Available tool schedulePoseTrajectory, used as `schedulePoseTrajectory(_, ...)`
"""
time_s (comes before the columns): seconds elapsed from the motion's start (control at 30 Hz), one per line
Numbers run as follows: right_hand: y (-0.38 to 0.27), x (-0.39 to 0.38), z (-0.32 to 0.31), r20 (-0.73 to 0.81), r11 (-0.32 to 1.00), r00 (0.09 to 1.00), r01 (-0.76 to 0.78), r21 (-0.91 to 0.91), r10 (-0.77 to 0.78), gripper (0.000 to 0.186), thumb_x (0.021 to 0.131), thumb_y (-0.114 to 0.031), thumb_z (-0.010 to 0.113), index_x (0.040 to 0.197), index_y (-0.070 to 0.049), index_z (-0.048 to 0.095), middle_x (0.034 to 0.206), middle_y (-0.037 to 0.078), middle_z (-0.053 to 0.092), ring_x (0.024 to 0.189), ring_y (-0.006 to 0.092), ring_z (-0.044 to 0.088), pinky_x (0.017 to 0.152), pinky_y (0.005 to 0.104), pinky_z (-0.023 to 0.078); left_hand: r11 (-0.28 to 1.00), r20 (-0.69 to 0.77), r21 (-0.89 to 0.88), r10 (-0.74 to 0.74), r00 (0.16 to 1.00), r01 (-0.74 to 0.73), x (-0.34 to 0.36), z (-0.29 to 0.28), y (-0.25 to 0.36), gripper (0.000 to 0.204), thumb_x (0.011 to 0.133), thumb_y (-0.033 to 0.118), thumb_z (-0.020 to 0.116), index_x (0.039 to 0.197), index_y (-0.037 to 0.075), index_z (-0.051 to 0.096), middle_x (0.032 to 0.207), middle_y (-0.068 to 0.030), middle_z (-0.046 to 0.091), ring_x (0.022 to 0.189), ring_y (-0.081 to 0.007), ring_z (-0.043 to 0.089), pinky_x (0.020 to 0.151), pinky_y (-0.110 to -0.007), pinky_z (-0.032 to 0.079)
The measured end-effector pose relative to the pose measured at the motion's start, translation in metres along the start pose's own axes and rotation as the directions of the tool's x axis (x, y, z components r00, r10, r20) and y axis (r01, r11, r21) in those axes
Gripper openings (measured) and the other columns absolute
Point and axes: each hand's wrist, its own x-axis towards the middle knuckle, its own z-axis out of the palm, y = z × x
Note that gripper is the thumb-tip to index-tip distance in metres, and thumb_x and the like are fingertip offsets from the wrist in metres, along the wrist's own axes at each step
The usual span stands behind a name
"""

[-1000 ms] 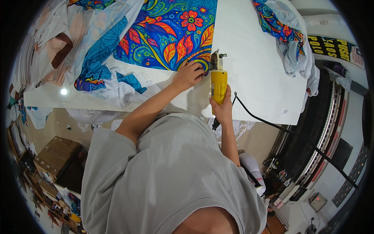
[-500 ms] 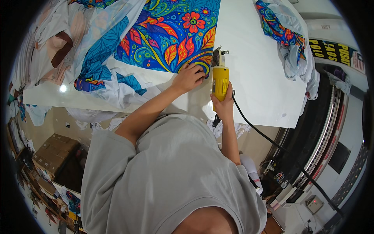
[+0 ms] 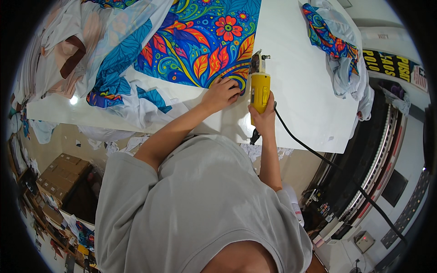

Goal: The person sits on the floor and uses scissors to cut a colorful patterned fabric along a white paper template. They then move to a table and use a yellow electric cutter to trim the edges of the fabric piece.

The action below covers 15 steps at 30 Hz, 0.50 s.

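My left hand [image 3: 221, 93] rests on the near right corner of a printed cloth [image 3: 191, 50], fingers bent and touching it. Bold red flowers, orange leaves and swirls on blue cover this cloth, which lies flat on the white table. Wrapped round the yellow body of an electric fabric cutter [image 3: 261, 91] is my right hand [image 3: 264, 116]. The cutter's metal head sits right at the cloth's right edge, just right of my left fingertips. A black cord [image 3: 305, 152] runs from it toward the lower right. Its blade cannot be made out.
Crumpled white and blue cloth [image 3: 123, 93] lies left of the print, beside a heap of pale fabric [image 3: 50, 59]. More printed scraps [image 3: 334, 50] hang over the table's right side. A long black machine [image 3: 364, 168] stands right, cardboard boxes [image 3: 63, 175] lower left.
The cutter has shifted slightly away from me along the cloth's right edge, my right hand with it. My left hand stays on the corner. The whole view has moved a little.
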Motion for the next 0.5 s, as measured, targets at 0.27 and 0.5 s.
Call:
schedulePoseTrajectory(0.27,-0.003,0.019,0.0,-0.004,1.0,1.0,0.006,-0.014,-0.006,0.077,0.079,-0.01,0.069,0.146,-0.006,0.032,0.108,0.019,0.064,0.087,0.0287,0.066,0.073,0.037,0.054,1.0,0.011,0.015,-0.018,1.0,0.018,0.0,-0.001,0.002,0.02,0.075,0.019,0.074,0.094,0.016,0.068,0.101,0.003,0.059,0.104,-0.0202,0.055,0.096,-0.043,0.04)
schedulePoseTrajectory(0.5,0.012,0.041,-0.001,-0.014,0.995,0.995,0.102,-0.025,-0.102,0.076,0.079,-0.01,0.069,0.146,-0.01,0.032,0.112,0.019,0.064,0.094,0.0298,0.067,0.077,0.0388,0.054,0.999,0.027,0.007,-0.036,0.999,0.036,0.0,-0.001,0.002,0.019,0.075,0.019,0.073,0.093,0.017,0.068,0.102,0.0029,0.059,0.104,-0.0204,0.055,0.095,-0.042,0.041)
